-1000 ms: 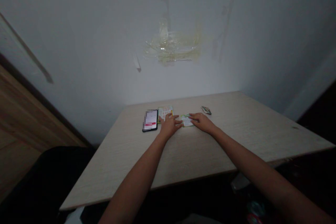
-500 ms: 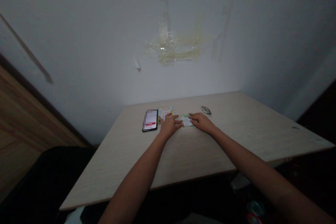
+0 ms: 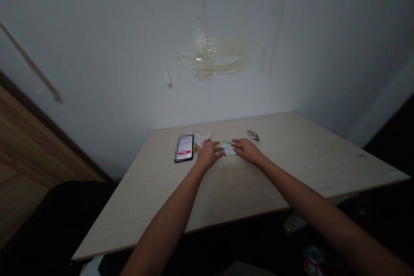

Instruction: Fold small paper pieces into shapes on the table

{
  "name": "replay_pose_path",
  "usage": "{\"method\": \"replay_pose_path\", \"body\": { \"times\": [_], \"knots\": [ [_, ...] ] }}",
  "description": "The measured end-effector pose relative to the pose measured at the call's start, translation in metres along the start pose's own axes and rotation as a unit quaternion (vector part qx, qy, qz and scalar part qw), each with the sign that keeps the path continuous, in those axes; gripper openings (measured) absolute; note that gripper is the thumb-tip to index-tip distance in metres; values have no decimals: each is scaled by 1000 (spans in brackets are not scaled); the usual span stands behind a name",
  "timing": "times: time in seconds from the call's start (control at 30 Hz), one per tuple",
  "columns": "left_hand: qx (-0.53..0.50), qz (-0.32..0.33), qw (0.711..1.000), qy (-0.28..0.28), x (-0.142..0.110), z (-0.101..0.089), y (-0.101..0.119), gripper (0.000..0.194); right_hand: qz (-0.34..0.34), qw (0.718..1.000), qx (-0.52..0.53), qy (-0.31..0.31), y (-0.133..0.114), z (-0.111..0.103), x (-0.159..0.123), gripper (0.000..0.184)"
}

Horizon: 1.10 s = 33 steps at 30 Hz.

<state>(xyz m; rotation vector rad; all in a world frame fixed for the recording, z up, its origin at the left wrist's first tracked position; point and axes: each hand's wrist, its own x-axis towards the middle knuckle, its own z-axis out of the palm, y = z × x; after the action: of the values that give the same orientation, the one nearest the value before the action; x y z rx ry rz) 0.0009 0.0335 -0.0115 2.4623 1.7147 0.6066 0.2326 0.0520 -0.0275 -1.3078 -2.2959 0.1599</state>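
Note:
My left hand rests on the table with its fingers spread, the fingertips reaching the left edge of a small printed paper with a green top. On that paper's right side lie the outstretched fingers of my right hand. Partly covered by my left hand, a second printed sheet lies flat behind it. Left of this sheet is a smartphone with its screen lit and partly blurred out. Beyond my right hand sits a small dark-and-light packet-like item; its kind is unclear.
The pale wooden table stands against a grey-white wall that has shiny tape remnants on it. A black chair-like shape is at the left, beside wooden panelling. Dim objects lie below the table's right front edge.
The view has shifted very slightly. Both hands stay in nearly the same place on the paper, and the phone and other items have not moved.

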Motion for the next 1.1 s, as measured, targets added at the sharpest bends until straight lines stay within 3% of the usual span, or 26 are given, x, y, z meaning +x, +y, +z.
{"method": "replay_pose_path", "body": {
  "times": [0.23, 0.4, 0.6, 1.1],
  "knots": [
    [12, 13, 1000, 23, 0, -1, -1, 21, 1, 1000, -4, 5, -1, 1, 0, 34],
    [25, 47, 999, -2, 2, -4, 3, 23, 3, 1000, 4, 12, -1, 1, 0, 33],
    [19, 28, 999, -31, 8, -6, 4, 30, 13, 999, 30, 24, 0, 2, -1, 31],
    [4, 36, 999, -12, 5, -5, 6, 25, 31, 995, 92, 34, 6, 1, 3, 20]
  ]
}}
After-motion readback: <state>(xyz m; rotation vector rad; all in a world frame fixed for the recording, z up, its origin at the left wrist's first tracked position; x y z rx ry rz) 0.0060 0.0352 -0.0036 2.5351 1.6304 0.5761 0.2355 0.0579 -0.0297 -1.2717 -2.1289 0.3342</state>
